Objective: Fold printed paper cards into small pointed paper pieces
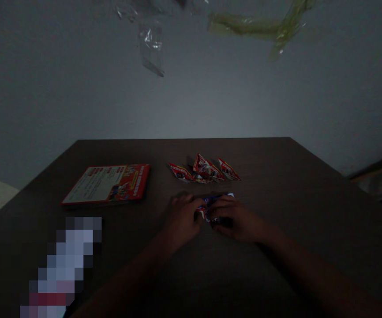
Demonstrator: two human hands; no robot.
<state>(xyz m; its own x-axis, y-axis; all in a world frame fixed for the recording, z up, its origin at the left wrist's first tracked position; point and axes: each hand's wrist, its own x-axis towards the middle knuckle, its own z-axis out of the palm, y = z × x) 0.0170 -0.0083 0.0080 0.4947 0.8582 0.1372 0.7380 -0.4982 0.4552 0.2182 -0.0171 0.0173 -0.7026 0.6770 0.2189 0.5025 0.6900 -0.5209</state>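
Observation:
On the dark table, my left hand (pixel 183 220) and my right hand (pixel 237 217) meet over a small blue, white and red printed piece (pixel 212 198). The fingers of my left hand are curled round its left end. My right hand's fingers bend over its right part and hide much of it. Just beyond the hands lie several folded red printed pieces (pixel 202 167), with pointed corners standing up. To the left rests a flat stack of red and white printed sheets (pixel 106 184).
The brown table (pixel 270 163) reaches a grey wall (pixel 191 97) with clear and yellowish tape (pixel 250 25) on it. At the lower left lies a pixelated, long pale object (pixel 67 260). Shelving shows at the far right edge.

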